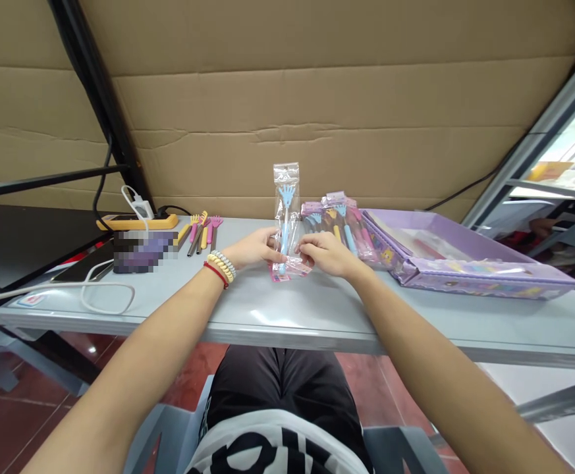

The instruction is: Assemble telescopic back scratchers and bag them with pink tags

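Two bare hands meet over the grey table (287,313) at one clear bag (287,174); inside it lies a light-blue hand-shaped stick (286,196), its spread fingers pointing away from the person; the left hand (253,249) is partly closed, thumb and fingers gripping the bag's left side low down; the right hand (330,254) is curled, its thumb and forefinger pinched together on the bag's lower right edge, near the pink printed end; just beyond the right hand lies a group of packed sticks (347,230) in blue, yellow and pink; they lie just beside an open purple box (469,284) at the right; left of the left hand, loose sticks (199,236) in yellow, pink and brown lie together; farther left are a partly blurred phone (143,255) and a yellow power strip (161,222) with a white plug (143,208).
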`<state>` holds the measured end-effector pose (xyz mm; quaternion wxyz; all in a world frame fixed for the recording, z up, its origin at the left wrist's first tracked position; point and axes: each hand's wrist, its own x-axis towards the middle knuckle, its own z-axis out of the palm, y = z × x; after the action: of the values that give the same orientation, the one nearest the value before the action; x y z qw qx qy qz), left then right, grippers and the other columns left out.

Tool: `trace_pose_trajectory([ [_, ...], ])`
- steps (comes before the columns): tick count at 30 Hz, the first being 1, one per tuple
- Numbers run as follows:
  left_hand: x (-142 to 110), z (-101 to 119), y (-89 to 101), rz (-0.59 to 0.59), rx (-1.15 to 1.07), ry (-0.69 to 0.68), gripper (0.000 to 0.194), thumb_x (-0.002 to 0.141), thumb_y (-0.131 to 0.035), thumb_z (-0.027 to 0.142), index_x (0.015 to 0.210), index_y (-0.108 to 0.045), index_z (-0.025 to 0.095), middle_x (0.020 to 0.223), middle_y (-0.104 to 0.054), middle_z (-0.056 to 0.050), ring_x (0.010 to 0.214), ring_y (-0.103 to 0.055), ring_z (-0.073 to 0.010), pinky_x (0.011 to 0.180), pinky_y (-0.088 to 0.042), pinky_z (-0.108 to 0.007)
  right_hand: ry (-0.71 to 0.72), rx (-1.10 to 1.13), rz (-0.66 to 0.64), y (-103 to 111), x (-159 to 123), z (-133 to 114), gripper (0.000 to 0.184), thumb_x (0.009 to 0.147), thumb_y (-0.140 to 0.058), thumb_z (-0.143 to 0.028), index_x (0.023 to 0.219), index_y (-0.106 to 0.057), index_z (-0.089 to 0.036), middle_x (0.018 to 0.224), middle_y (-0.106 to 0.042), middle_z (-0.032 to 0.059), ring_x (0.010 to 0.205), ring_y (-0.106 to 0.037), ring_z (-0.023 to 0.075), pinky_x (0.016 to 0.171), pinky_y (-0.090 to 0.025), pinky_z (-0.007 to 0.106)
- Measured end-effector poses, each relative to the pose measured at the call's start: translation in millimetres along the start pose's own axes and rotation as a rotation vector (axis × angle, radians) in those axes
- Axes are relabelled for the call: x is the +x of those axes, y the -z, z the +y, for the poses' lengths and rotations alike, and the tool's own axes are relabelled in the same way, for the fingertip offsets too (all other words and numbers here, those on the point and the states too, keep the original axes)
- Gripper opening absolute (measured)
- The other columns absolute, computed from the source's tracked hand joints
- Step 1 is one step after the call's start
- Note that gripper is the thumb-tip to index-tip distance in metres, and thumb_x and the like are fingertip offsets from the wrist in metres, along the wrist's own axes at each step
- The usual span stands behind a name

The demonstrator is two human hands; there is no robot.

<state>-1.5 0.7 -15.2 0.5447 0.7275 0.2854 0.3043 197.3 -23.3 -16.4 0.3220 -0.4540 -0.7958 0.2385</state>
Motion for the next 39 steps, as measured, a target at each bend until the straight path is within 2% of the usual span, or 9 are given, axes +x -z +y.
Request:
trace_pose_trajectory([
  [5,-2,3,-0.5,-0.019,0.011,0.027,0.046,0.059,-0.076,0.016,0.102,-0.059,0.014,0.072,-0.060,0.001,0.067,-0.058,-0.0125,0.062,-0.046,-0.025,-0.034,0.166,-0.011,0,1,3,0.019,0.066,-0.039,-0.017,0.065,-0.058,-0.015,0.057,-0.058,0.0014,0.053,-0.052,0.0134,0.053,-0.039,0.024],
  [11,-1,0,0.4,-0.044,0.001,0.036,0.049,0.061,-0.075,0.016,0.106,-0.056,0.015,0.076,-0.061,0.000,0.077,-0.062,-0.0158,0.069,-0.048,-0.028,-0.015,0.101,-0.010,0,1,5,0.019,0.067,-0.040,-0.018,0.068,-0.059,-0.016,0.058,-0.059,0.0011,0.056,-0.053,0.0138,0.056,-0.040,0.024],
  [17,0,0,-0.2,-0.030,-0.015,0.071,0.049,0.059,-0.076,0.016,0.104,-0.055,0.015,0.079,-0.063,-0.001,0.079,-0.063,-0.0167,0.072,-0.049,-0.030,0.022,-0.042,0.000,0,-1,5,0.025,0.078,-0.042,-0.029,0.059,-0.054,-0.017,0.057,-0.058,0.0007,0.056,-0.050,0.0130,0.055,-0.036,0.024],
  [20,-1,2,-1.7,-0.016,-0.022,0.075,0.047,0.059,-0.076,0.015,0.100,-0.055,0.015,0.078,-0.063,-0.001,0.077,-0.062,-0.0157,0.072,-0.049,-0.030,0.014,-0.034,-0.011,0,0,5,0.021,0.076,-0.040,-0.023,0.064,-0.056,-0.016,0.059,-0.059,0.0005,0.057,-0.051,0.0131,0.057,-0.037,0.024],
  [23,-1,4,-3.5,0.045,-0.035,0.029,0.044,0.058,-0.074,0.013,0.097,-0.055,0.015,0.075,-0.061,0.001,0.075,-0.061,-0.0144,0.069,-0.048,-0.027,-0.005,-0.051,0.000,0,1,7,0.020,0.072,-0.039,-0.016,0.070,-0.059,-0.016,0.061,-0.061,0.0005,0.059,-0.053,0.0133,0.059,-0.038,0.024],
  [28,1,6,-2.3,0.292,-0.033,-0.040,0.034,0.060,-0.069,0.013,0.090,-0.052,0.016,0.064,-0.055,0.005,0.058,-0.053,-0.0089,0.056,-0.041,-0.022,-0.030,-0.229,0.007,1,0,8,0.014,0.071,-0.047,-0.015,0.074,-0.061,-0.016,0.064,-0.063,-0.0001,0.060,-0.054,0.0133,0.055,-0.035,0.023],
  [31,2,6,-0.5,0.384,-0.025,-0.048,0.036,0.062,-0.068,0.013,0.094,-0.052,0.016,0.064,-0.055,0.006,0.056,-0.051,-0.0084,0.055,-0.041,-0.022,-0.034,-0.307,-0.030,-1,0,11,0.009,0.073,-0.052,-0.016,0.075,-0.060,-0.017,0.066,-0.065,0.0002,0.062,-0.056,0.0135,0.057,-0.036,0.023],
  [35,2,8,-1.8,0.411,0.015,-0.027,0.035,0.064,-0.067,0.010,0.095,-0.052,0.015,0.065,-0.055,0.005,0.056,-0.051,-0.0080,0.054,-0.041,-0.022,0.010,-0.444,-0.022,-8,1,16,0.017,0.082,-0.055,-0.031,0.085,-0.063,-0.016,0.083,-0.067,0.0051,0.075,-0.059,0.0170,0.065,-0.038,0.024],
  [39,0,10,-4.6,0.356,0.032,-0.017,0.037,0.066,-0.066,0.009,0.099,-0.052,0.014,0.069,-0.057,0.003,0.059,-0.053,-0.0089,0.055,-0.042,-0.022,0.035,-0.587,-0.028,-16,2,16,0.031,0.087,-0.054,-0.042,0.093,-0.065,-0.013,0.097,-0.063,0.0119,0.089,-0.058,0.0217,0.071,-0.038,0.026],
])
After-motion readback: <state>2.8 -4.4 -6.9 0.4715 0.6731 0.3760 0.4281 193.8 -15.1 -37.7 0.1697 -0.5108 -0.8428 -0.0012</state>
